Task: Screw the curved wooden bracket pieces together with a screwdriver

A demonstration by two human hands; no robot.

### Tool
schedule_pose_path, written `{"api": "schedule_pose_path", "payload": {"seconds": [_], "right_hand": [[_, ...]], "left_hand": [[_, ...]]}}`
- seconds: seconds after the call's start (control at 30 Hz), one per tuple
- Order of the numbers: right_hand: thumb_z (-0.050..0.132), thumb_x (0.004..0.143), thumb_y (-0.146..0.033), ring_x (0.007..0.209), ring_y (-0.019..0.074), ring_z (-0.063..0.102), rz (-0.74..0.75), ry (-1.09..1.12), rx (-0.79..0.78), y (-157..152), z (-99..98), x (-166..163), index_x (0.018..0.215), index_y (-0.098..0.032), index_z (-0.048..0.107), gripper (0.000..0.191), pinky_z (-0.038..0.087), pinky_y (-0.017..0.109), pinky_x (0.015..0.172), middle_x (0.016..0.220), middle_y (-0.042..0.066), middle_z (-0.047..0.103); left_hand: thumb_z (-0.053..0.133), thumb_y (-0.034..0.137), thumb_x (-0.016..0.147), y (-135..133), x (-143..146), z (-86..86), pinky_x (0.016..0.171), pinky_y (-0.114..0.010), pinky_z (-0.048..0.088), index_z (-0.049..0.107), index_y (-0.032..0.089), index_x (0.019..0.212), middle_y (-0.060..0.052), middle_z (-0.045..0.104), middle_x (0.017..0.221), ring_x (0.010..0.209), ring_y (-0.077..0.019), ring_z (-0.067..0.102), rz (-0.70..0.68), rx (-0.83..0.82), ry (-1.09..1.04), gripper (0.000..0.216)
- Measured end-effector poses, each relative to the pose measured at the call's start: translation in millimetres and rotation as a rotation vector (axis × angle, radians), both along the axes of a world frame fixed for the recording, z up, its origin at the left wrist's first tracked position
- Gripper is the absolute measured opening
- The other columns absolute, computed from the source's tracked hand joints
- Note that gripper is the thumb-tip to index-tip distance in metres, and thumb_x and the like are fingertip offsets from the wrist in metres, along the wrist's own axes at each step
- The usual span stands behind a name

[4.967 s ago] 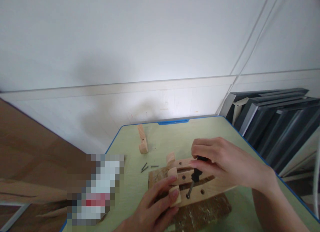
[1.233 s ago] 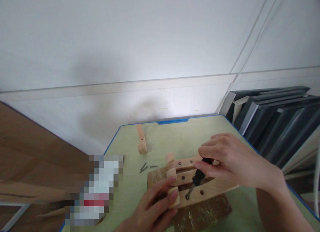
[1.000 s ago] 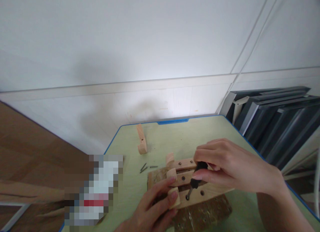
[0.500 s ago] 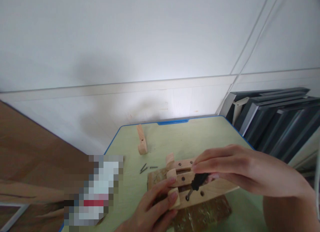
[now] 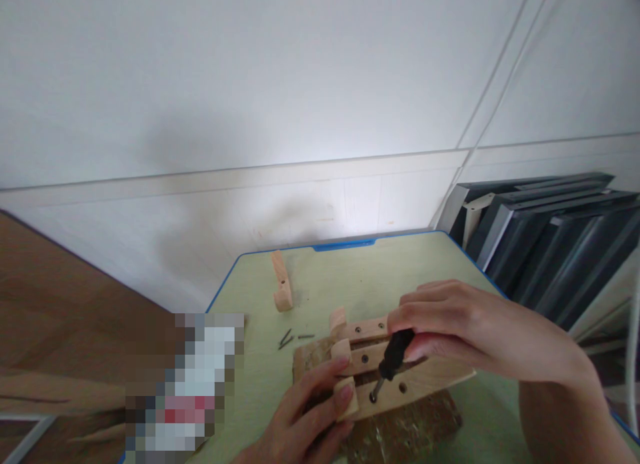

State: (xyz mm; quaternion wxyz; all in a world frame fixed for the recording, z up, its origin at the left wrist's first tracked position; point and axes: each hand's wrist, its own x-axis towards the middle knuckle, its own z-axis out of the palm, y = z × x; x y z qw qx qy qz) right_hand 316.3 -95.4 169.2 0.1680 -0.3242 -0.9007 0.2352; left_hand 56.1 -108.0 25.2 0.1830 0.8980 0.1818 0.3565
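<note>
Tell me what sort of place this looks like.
Probably a small workshop or assembly corner: the right hand holds a screwdriver, loose metal fasteners lie on the table, and dark panels stand stacked beside it.

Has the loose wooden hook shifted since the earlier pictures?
No. The loose wooden hook holds the same place relative to the blue strip at the far edge of the table.

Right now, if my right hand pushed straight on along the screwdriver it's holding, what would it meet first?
Likely the nearest wooden hook, at the hole by its raised end; the screwdriver in your right hand points there, though tip depth is unclear.
</note>
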Motion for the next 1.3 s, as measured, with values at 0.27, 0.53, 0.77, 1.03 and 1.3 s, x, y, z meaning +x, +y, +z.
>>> {"api": "schedule_pose_path", "payload": {"seconds": [0.27,0.53,0.77,1.03,1.3], "right_hand": [[0.035,0.091,-0.035,0.069,0.0108,0.046,-0.034,-0.125,0.069,-2,-2.5,-6,0.081,-0.018,0.047,0.024,0.030,0.025,0.061,0.074,0.000,0.052],[0.031,0.090,-0.043,0.060,0.0107,0.040,-0.201,-0.199,0.168,8,-12.8,-9,0.067,-0.018,0.041,0.036,0.024,0.026,0.056,0.064,-0.003,0.045],[0.040,0.087,-0.043,0.059,0.0095,0.042,-0.152,-0.146,0.140,5,-13.0,-9,0.064,-0.017,0.045,0.035,0.024,0.025,0.054,0.064,-0.003,0.046],[0.043,0.088,-0.033,0.081,0.0109,0.053,0.040,0.002,-0.045,1,-4.7,-7,0.101,-0.018,0.053,0.022,0.037,0.022,0.067,0.091,0.003,0.057],[0.040,0.089,-0.018,0.094,0.0114,0.053,0.069,0.010,-0.095,-6,-2.0,2,0.114,-0.020,0.051,0.027,0.039,0.022,0.079,0.107,0.003,0.057]], "left_hand": [[0.050,-0.001,0.078,0,-4,-3.3,0.090,-0.031,0.049,0.042,0.011,0.120,-0.015,0.034,0.129,0.117,-0.0215,0.043,-0.012,-0.011,0.017,0.045],[0.049,-0.002,0.078,0,-2,-4.4,0.091,-0.030,0.049,0.040,0.011,0.121,-0.015,0.032,0.130,0.115,-0.0208,0.046,-0.014,-0.025,-0.009,0.046],[0.050,0.000,0.078,1,-1,-2.4,0.089,-0.030,0.050,0.042,0.010,0.120,-0.017,0.034,0.129,0.115,-0.0222,0.046,0.015,0.019,-0.013,0.044],[0.050,0.001,0.077,8,-2,-1.3,0.087,-0.030,0.050,0.042,0.009,0.120,-0.018,0.034,0.130,0.117,-0.0231,0.043,-0.043,0.090,-0.005,0.045],[0.048,-0.002,0.079,0,-2,-0.5,0.090,-0.029,0.049,0.041,0.010,0.122,-0.016,0.032,0.130,0.116,-0.0215,0.045,-0.011,-0.002,0.004,0.045]]}}
